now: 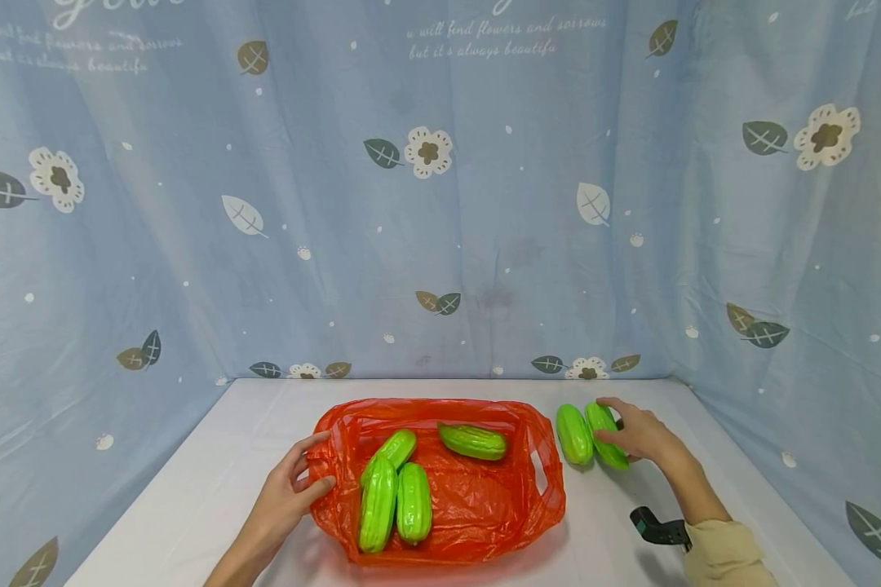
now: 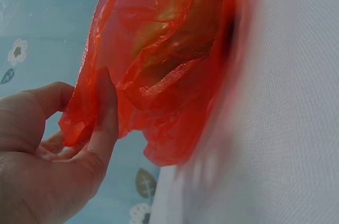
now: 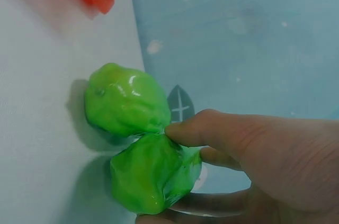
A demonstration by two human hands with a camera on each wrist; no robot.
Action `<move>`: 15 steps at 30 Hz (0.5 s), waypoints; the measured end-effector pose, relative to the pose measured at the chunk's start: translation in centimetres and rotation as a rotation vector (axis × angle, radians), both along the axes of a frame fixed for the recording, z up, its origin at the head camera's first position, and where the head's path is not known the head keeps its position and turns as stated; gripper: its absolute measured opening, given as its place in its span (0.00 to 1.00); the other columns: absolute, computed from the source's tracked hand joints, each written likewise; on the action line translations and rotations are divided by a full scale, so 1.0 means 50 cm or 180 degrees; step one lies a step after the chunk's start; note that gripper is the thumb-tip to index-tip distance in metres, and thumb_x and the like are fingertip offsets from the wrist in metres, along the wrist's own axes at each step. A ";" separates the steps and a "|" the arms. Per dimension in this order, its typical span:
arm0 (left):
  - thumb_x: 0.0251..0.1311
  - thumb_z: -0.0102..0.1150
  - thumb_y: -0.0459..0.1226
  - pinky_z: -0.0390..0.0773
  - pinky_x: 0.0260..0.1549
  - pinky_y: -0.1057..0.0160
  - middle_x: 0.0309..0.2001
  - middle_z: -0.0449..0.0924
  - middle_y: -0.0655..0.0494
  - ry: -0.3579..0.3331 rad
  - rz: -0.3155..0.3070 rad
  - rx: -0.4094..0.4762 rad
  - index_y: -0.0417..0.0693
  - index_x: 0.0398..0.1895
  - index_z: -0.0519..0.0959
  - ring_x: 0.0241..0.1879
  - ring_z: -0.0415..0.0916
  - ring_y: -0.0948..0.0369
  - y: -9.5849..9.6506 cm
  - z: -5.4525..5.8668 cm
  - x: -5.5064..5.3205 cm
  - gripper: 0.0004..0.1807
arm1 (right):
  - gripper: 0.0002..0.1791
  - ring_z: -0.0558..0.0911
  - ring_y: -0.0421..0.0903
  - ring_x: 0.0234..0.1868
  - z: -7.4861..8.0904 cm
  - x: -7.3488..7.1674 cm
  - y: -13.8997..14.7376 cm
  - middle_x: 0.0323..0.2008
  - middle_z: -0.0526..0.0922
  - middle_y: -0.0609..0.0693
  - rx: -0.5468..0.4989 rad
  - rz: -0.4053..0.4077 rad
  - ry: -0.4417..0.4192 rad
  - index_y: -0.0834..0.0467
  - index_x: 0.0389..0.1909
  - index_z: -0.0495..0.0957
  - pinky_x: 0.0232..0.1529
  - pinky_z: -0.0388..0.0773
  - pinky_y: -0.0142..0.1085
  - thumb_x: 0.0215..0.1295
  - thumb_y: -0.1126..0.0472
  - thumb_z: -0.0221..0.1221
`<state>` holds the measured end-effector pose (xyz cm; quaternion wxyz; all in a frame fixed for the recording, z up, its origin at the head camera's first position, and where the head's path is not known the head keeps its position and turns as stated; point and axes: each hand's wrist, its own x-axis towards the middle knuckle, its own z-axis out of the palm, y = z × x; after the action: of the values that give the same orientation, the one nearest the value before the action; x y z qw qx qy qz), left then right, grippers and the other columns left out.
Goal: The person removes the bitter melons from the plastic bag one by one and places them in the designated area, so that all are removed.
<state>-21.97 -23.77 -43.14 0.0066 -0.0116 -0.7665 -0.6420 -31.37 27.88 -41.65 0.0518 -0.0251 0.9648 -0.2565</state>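
A red plastic bag (image 1: pixel 477 522) lies spread open on the table, with several glossy green bitter melons inside, one of them a darker melon (image 1: pixel 472 441) at the back. My left hand (image 1: pixel 288 493) pinches the bag's left edge; in the left wrist view the thin film (image 2: pixel 87 97) passes between thumb and fingers. Right of the bag, two more bitter melons stand side by side. My right hand (image 1: pixel 642 432) grips the outer bitter melon (image 3: pixel 151 173), thumb on one side and fingers on the other. The inner bitter melon (image 1: pixel 574 434) touches it and is not held.
A white cloth covers the table (image 1: pixel 213 473). Blue curtain (image 1: pixel 484 228) with printed leaves and flowers encloses the back and both sides. A black wrist device (image 1: pixel 657 526) sits by the right sleeve. The bag's right handle hole (image 1: pixel 538 471) faces the two outside melons.
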 end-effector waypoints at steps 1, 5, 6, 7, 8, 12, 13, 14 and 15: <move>0.51 0.62 0.35 0.82 0.37 0.59 0.58 0.68 0.48 0.0002 0.0001 -0.0002 0.62 0.62 0.60 0.48 0.77 0.55 0.000 0.000 0.000 0.35 | 0.38 0.79 0.47 0.32 0.000 -0.001 0.001 0.52 0.70 0.71 0.0004 0.0009 -0.0002 0.58 0.64 0.58 0.22 0.80 0.36 0.55 0.50 0.61; 0.51 0.62 0.35 0.82 0.37 0.59 0.58 0.68 0.48 0.0009 -0.0012 -0.0005 0.62 0.62 0.60 0.47 0.77 0.56 0.000 0.000 0.001 0.35 | 0.38 0.79 0.48 0.32 -0.003 -0.004 0.003 0.50 0.72 0.71 0.0031 0.0020 -0.0009 0.58 0.64 0.59 0.21 0.79 0.36 0.55 0.50 0.61; 0.51 0.62 0.35 0.82 0.37 0.59 0.58 0.68 0.48 0.0010 -0.0011 -0.0007 0.62 0.63 0.60 0.47 0.77 0.56 0.000 0.000 0.001 0.35 | 0.37 0.79 0.49 0.33 -0.005 -0.005 0.002 0.50 0.72 0.71 0.0030 0.0014 -0.0015 0.58 0.64 0.59 0.21 0.79 0.36 0.55 0.50 0.61; 0.51 0.62 0.35 0.82 0.37 0.59 0.58 0.68 0.48 0.0013 -0.0014 -0.0007 0.62 0.63 0.60 0.47 0.77 0.56 0.000 0.000 0.001 0.35 | 0.37 0.79 0.49 0.33 -0.006 -0.005 0.003 0.49 0.72 0.71 0.0038 0.0018 -0.0013 0.59 0.64 0.59 0.21 0.79 0.36 0.55 0.50 0.61; 0.51 0.62 0.35 0.82 0.37 0.59 0.59 0.68 0.48 0.0017 -0.0018 -0.0006 0.62 0.63 0.60 0.47 0.77 0.56 0.000 -0.001 0.001 0.35 | 0.37 0.79 0.49 0.33 -0.007 -0.006 0.003 0.49 0.72 0.70 0.0042 0.0023 -0.0012 0.59 0.64 0.59 0.21 0.79 0.36 0.55 0.51 0.61; 0.51 0.62 0.36 0.82 0.37 0.59 0.59 0.68 0.49 0.0023 -0.0018 -0.0003 0.62 0.63 0.60 0.47 0.77 0.56 0.000 -0.002 0.000 0.35 | 0.36 0.79 0.49 0.33 -0.009 -0.004 0.001 0.47 0.73 0.70 0.0054 0.0029 -0.0003 0.60 0.63 0.59 0.19 0.79 0.36 0.56 0.52 0.60; 0.51 0.62 0.36 0.82 0.37 0.60 0.59 0.68 0.49 0.0024 -0.0017 -0.0004 0.62 0.63 0.60 0.47 0.77 0.56 0.000 -0.002 0.000 0.35 | 0.36 0.79 0.49 0.33 -0.010 -0.004 0.001 0.47 0.74 0.70 0.0063 0.0025 -0.0003 0.60 0.63 0.59 0.19 0.78 0.36 0.56 0.52 0.60; 0.51 0.62 0.36 0.82 0.37 0.60 0.59 0.68 0.49 0.0020 -0.0016 -0.0002 0.62 0.62 0.60 0.47 0.77 0.56 0.000 -0.003 0.000 0.35 | 0.36 0.79 0.49 0.33 -0.009 -0.004 0.000 0.47 0.74 0.70 0.0061 0.0021 -0.0004 0.60 0.63 0.59 0.19 0.78 0.35 0.56 0.52 0.60; 0.51 0.62 0.36 0.82 0.37 0.60 0.59 0.68 0.49 0.0021 -0.0012 -0.0004 0.62 0.62 0.60 0.47 0.77 0.56 0.000 -0.003 0.000 0.35 | 0.36 0.79 0.49 0.33 -0.009 -0.003 -0.001 0.47 0.74 0.70 0.0058 0.0015 -0.0004 0.60 0.63 0.59 0.19 0.78 0.35 0.56 0.52 0.60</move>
<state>-21.99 -23.79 -43.27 0.0079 -0.0151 -0.7669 -0.6416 -31.53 27.85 -42.12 0.0532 -0.0267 0.9670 -0.2476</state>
